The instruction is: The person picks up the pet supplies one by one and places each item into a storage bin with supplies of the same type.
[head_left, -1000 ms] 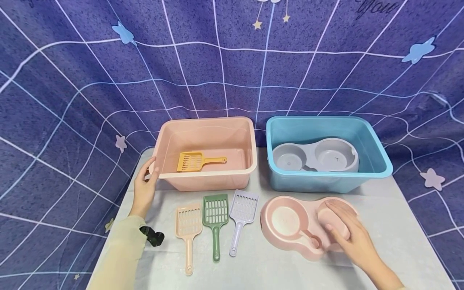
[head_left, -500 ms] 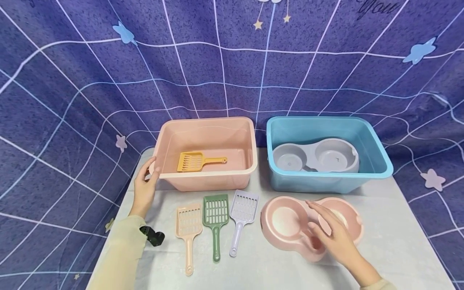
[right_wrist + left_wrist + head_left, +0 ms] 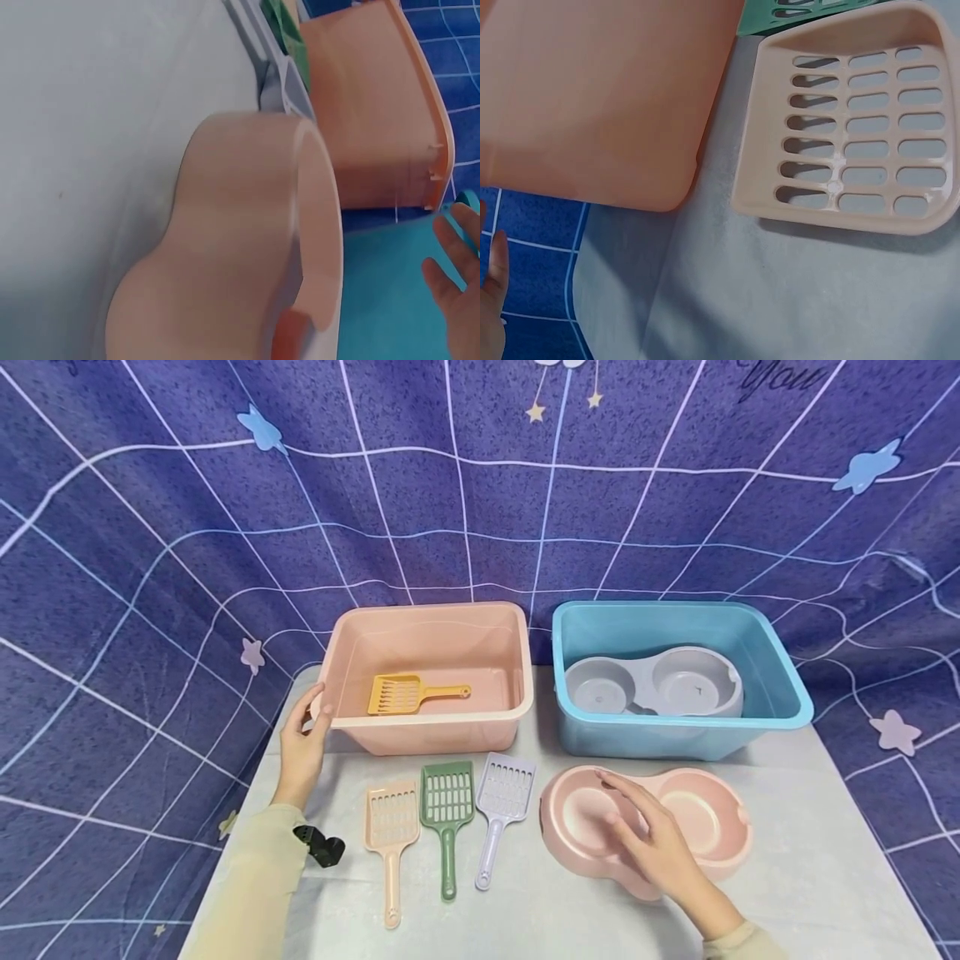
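At the left front corner of a pink litter box (image 3: 435,740), my left hand (image 3: 302,756) holds the rim, its thumb on the near side and fingers along the left side. A yellow litter scoop (image 3: 442,692) lies inside that box. My right hand (image 3: 660,852) is over a pink double pet bowl (image 3: 572,860), fingers extended across its left basin and middle, with nothing held. The right wrist view shows the bowl's side wall (image 3: 232,202) and that hand's spread fingers (image 3: 450,244) at the right edge.
A blue litter box (image 3: 667,740) stands at the back right with a grey double bowl (image 3: 641,672) inside. Peach (image 3: 392,877), green (image 3: 447,864) and lavender (image 3: 492,843) litter scoops lie in front of the pink box. A patterned curtain (image 3: 480,502) hangs behind.
My right hand has moved left across the pink double bowl, from its right basin to over the left one. The left hand stays at the box's corner.
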Demonstrator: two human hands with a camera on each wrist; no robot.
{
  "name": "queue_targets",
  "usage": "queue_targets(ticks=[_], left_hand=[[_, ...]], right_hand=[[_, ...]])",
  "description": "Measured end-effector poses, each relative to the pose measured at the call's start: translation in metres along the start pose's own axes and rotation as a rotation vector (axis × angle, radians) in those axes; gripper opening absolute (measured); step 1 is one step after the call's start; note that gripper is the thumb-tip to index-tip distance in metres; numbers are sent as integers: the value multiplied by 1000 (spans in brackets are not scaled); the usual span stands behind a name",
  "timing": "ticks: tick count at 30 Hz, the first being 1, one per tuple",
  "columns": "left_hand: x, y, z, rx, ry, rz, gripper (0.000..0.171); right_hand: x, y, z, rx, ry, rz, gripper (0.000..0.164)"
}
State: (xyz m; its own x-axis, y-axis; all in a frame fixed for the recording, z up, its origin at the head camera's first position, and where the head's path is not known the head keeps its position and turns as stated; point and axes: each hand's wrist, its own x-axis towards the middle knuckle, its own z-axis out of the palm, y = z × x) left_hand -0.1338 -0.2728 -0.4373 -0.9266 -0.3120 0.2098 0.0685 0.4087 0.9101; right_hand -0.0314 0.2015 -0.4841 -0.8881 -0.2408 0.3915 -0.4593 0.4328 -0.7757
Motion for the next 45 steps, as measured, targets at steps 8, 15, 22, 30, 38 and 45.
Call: queue_targets(ticks=[8,15,22,30,38,45], left_hand=[[2,-11,4,-9,19,17,44],[2,-11,4,-18,10,8,44],[-1,2,0,10,-11,-10,45],[-2,2,0,33,-15,-4,45],[-2,-1,-2,22,1,13,45],[-1,-2,-1,7,-23,0,47]], right_hand=[[6,-5,15,120,7,-9,51],[9,-15,34,187,17,17,49],[13,-20,54,244,20,32,44],[12,-26,71,273,32,112,39],[8,-27,87,351,64,141,37],[1,-29,95,426,15,235,34]])
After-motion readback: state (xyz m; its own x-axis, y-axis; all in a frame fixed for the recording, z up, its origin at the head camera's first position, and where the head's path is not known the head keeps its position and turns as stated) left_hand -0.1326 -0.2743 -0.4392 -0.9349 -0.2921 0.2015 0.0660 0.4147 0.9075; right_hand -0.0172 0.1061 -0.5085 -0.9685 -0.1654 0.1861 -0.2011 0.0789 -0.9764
